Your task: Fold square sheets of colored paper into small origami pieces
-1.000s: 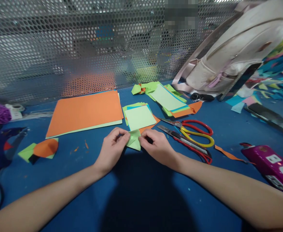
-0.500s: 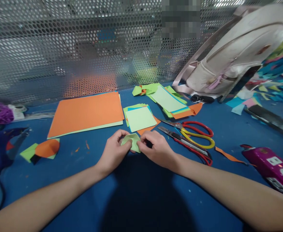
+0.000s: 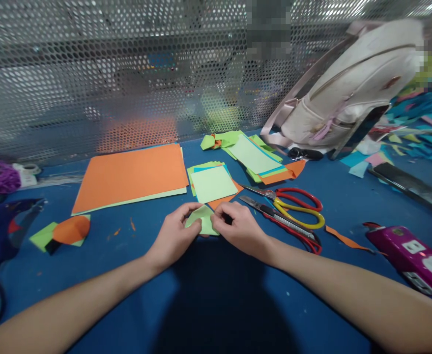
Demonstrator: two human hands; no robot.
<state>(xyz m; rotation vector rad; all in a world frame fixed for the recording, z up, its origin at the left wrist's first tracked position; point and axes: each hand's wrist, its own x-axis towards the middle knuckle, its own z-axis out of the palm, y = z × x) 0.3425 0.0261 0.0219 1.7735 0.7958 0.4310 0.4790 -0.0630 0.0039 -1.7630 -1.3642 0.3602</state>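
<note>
A small folded light-green paper piece [image 3: 202, 221] lies low over the blue table [image 3: 216, 295], pinched from both sides. My left hand [image 3: 173, 236] grips its left edge with curled fingers. My right hand [image 3: 238, 228] pinches its right edge between thumb and fingers. Just behind the hands sits a small stack of square papers [image 3: 213, 183] with a pale green sheet on top. Red and yellow scissors [image 3: 293, 206] lie right of my right hand, beside a utility knife [image 3: 274, 214].
A large orange sheet stack [image 3: 130, 172] lies at back left, more cut papers [image 3: 254, 155] at back centre. A folded orange-and-green piece [image 3: 66, 231] sits left. A glue gun [image 3: 5, 223], a pink backpack [image 3: 352, 93], a purple power strip [image 3: 411, 253] and a perforated metal screen [image 3: 127, 73] surround the work area.
The green piece has been pressed from a raised, pointed shape into a flatter fold, and both hands have closed in tighter on it. The view drifted slightly.
</note>
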